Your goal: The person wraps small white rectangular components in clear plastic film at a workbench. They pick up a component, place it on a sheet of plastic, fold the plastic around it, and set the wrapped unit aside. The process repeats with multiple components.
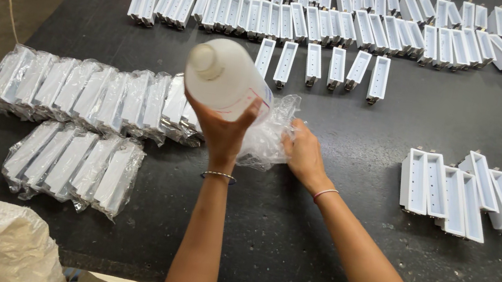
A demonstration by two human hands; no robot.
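Care lay in the left hand [220, 131] gripping the white bottle [226, 78] firmly while the right hand [302, 154] pinched the clear bag [270, 139].

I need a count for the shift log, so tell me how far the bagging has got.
Done: two rows of bagged white parts lie at the table's left. In hand: the left hand holds up a white bottle, and the right hand rests on a clear bag. Left: long rows of unbagged parts along the far edge, and a group at right.
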